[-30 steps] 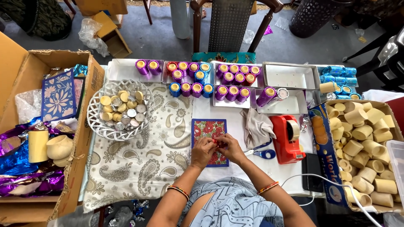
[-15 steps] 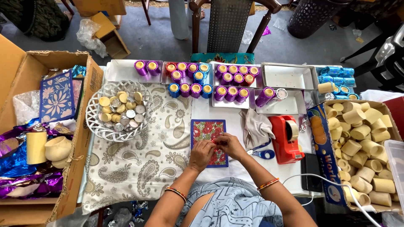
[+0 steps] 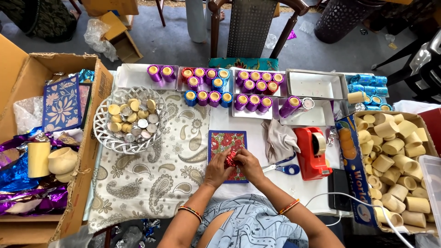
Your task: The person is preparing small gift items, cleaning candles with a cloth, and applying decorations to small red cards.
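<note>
Wrapped in red foil (image 3: 231,159) and mostly buried between left hand (image 3: 218,169) and right hand (image 3: 248,166); shape underneath impossible to tell. Half covered by both hands: patterned red tile (image 3: 227,142). Partly tucked under grey cloth (image 3: 279,140): blue-handled scissors (image 3: 285,168). Cut off by right edge: box of plain clay cups (image 3: 395,151) and clear tub (image 3: 433,183). Cut off at left: cardboard box (image 3: 87,151). Too small to make out: silver pieces in white basket (image 3: 103,135).

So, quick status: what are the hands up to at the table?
Left hand and right hand both pinching a red foil piece. Held over the floral tile. Scissors and tape dispenser lie just right; nothing between.
</note>
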